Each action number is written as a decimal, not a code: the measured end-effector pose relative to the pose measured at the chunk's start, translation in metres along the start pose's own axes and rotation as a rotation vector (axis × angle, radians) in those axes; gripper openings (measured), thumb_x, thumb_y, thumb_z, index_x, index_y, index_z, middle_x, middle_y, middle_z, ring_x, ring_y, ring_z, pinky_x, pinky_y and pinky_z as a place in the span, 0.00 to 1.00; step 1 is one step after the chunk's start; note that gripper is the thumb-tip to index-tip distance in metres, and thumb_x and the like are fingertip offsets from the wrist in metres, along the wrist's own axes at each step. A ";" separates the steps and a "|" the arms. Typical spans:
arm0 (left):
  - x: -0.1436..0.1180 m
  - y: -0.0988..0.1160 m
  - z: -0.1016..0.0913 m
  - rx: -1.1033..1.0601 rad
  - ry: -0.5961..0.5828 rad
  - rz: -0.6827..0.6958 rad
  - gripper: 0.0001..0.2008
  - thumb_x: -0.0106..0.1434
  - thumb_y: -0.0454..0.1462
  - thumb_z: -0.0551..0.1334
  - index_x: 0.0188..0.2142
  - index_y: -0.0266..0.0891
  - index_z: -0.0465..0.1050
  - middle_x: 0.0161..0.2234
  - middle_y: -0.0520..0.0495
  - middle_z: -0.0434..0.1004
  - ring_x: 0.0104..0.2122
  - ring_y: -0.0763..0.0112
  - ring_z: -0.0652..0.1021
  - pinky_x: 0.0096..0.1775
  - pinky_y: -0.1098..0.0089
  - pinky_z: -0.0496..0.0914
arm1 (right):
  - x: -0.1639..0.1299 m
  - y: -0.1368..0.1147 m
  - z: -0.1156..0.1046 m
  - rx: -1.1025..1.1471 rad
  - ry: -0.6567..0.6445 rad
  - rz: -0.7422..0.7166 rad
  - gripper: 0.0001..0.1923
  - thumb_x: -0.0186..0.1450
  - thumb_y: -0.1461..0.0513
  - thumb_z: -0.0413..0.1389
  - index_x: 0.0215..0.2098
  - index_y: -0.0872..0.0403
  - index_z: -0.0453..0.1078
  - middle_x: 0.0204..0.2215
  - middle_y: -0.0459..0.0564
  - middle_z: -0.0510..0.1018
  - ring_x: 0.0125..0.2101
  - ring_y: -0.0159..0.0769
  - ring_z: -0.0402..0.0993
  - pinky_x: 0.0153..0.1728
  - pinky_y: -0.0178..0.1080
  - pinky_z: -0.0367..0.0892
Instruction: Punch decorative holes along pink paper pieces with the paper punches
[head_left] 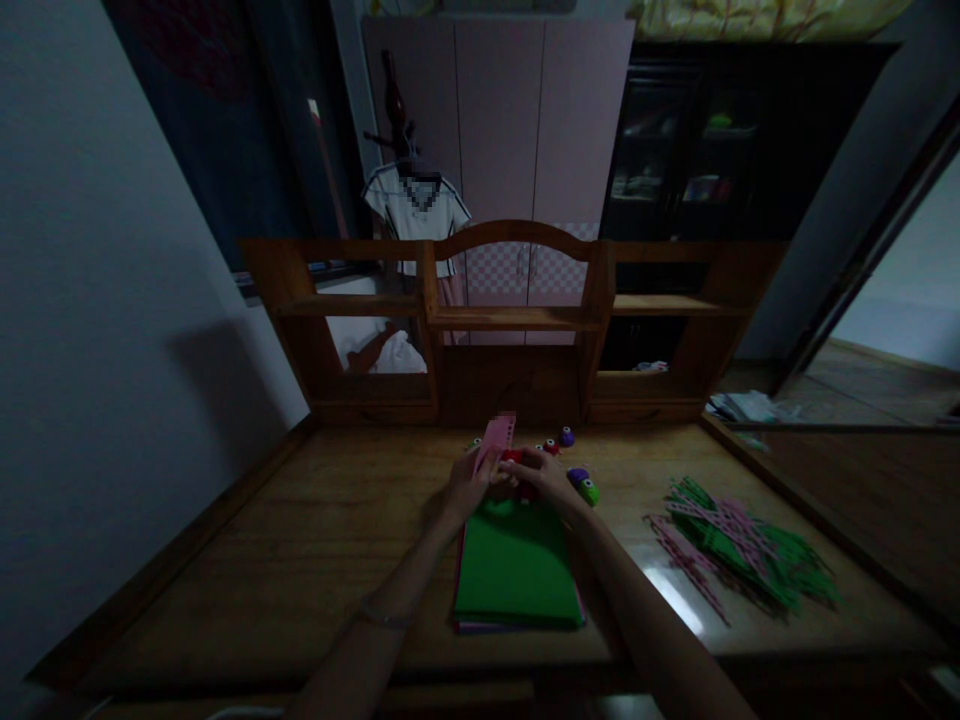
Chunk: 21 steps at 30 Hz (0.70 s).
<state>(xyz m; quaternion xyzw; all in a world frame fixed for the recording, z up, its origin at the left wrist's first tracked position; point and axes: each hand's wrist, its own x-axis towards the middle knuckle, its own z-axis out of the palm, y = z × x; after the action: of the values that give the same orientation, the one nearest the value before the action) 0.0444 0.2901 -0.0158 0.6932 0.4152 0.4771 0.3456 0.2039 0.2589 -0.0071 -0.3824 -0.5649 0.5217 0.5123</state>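
Two bare hands meet over the far middle of the wooden counter (315,540). The left hand (469,482) has its grip closed on a pink strip (496,438) with a row of small holes, which stands up and away from the fingers. The right hand (541,475) is closed over a small red punch (517,458), pressed right against the left hand; the strip's lower end is at the punch, though the dim light hides just how they meet. Directly under and nearer than both hands lies a stack of paper sheets (516,565), green on top, with pink edges showing below. Just right of the right hand sit a purple punch (576,476) and a green one (589,491), touching each other; another purple punch (566,436) lies a little beyond. Well off to the right is a heap of cut strips (739,545), green and pink.
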 end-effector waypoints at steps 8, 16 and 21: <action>-0.001 0.002 -0.001 0.035 0.003 0.005 0.22 0.63 0.50 0.52 0.34 0.35 0.75 0.27 0.47 0.76 0.28 0.69 0.75 0.28 0.74 0.64 | -0.002 -0.009 0.002 -0.036 0.023 0.033 0.21 0.53 0.52 0.63 0.40 0.55 0.71 0.27 0.46 0.76 0.27 0.33 0.72 0.30 0.35 0.66; -0.001 0.006 -0.004 0.060 -0.010 0.004 0.21 0.64 0.49 0.52 0.32 0.36 0.75 0.24 0.47 0.75 0.27 0.70 0.75 0.29 0.74 0.64 | 0.000 -0.003 0.000 -0.111 0.030 -0.022 0.20 0.53 0.51 0.62 0.39 0.55 0.70 0.30 0.48 0.76 0.28 0.33 0.72 0.30 0.36 0.67; -0.001 0.005 -0.002 0.034 0.012 0.022 0.21 0.64 0.49 0.52 0.33 0.36 0.75 0.26 0.47 0.75 0.28 0.70 0.75 0.29 0.74 0.64 | 0.000 0.000 0.001 -0.081 0.028 -0.024 0.20 0.55 0.51 0.61 0.39 0.54 0.68 0.31 0.47 0.76 0.27 0.32 0.72 0.28 0.35 0.67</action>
<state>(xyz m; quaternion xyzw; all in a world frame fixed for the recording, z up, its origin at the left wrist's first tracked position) 0.0434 0.2871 -0.0112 0.7006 0.4175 0.4779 0.3262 0.2033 0.2586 -0.0067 -0.4035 -0.5829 0.4867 0.5105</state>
